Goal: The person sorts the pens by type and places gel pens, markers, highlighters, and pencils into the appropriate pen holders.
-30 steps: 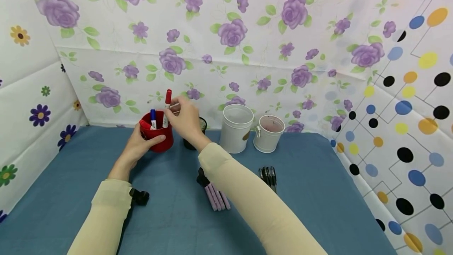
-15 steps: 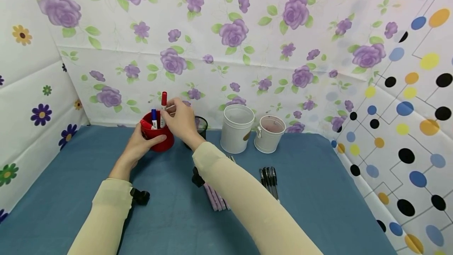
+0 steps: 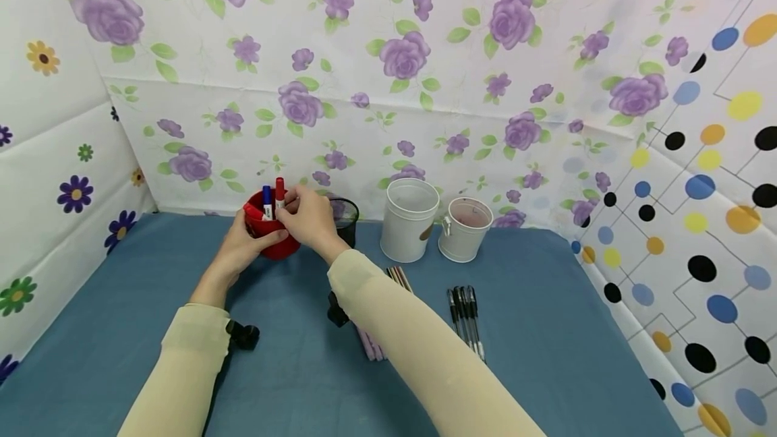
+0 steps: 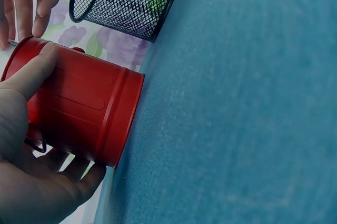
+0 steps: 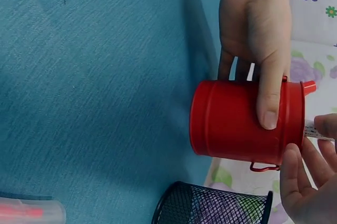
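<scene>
A red metal cup (image 3: 280,248) stands tilted at the back left of the table. My left hand (image 3: 238,248) grips its side, thumb across the front, seen also in the left wrist view around the red cup (image 4: 79,98). Inside the cup lean a blue-capped marker (image 3: 267,202) and another red-tipped one (image 3: 253,212) against the left rim. My right hand (image 3: 309,218) is over the rim, pinching a red-capped marker (image 3: 280,187) whose lower end is inside the cup. In the right wrist view its white barrel (image 5: 314,130) shows between the fingers and the rim.
Right of the cup stands a black mesh cup (image 3: 346,221), partly behind my right hand. Farther right are a tall white cup (image 3: 408,235) and a smaller white cup (image 3: 464,238). Black pens (image 3: 465,315) and purple pens (image 3: 370,346), partly under my right sleeve, lie in front.
The red-capped marker has gone down deeper into the red cup, and my right hand has lowered with it. My left hand keeps its grip on the cup.
</scene>
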Demonstrator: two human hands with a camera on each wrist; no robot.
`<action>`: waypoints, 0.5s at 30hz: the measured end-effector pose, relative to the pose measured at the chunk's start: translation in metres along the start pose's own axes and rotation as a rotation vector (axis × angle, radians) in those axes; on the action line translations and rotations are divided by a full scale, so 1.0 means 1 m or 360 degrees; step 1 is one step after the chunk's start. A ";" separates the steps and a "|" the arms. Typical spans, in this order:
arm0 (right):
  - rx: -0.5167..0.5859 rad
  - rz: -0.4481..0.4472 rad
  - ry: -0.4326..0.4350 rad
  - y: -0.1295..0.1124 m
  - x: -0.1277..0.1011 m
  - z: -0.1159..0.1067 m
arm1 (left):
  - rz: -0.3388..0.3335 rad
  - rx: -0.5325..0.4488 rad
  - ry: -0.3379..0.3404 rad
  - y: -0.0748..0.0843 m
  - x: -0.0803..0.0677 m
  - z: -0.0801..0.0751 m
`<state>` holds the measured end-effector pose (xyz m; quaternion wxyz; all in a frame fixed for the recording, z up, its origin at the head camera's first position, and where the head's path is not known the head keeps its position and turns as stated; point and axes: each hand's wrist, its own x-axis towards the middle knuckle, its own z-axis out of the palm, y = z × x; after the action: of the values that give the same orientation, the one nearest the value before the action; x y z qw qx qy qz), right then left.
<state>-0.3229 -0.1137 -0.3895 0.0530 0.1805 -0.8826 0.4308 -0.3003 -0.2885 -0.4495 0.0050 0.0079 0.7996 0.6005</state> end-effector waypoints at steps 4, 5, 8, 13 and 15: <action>-0.0026 0.0016 -0.0035 0.003 0.000 0.004 | 0.0013 0.0037 0.0028 -0.017 0.009 -0.001; -0.0026 0.0015 -0.0039 0.003 0.000 0.004 | 0.0019 0.0046 0.0033 -0.019 0.010 -0.001; 0.0003 0.0001 -0.0045 0.005 -0.001 0.005 | 0.0032 0.0054 0.0044 -0.022 0.012 0.000; 0.0050 -0.0061 -0.0061 0.006 -0.003 -0.002 | 0.0060 0.0036 0.0036 -0.021 0.010 -0.001; 0.0047 -0.0108 -0.0062 0.006 -0.006 -0.007 | 0.0064 0.0031 0.0038 -0.021 0.009 -0.002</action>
<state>-0.3203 -0.1030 -0.3907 0.0477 0.2196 -0.8705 0.4380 -0.3092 -0.2962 -0.4694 -0.0167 0.0170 0.8051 0.5927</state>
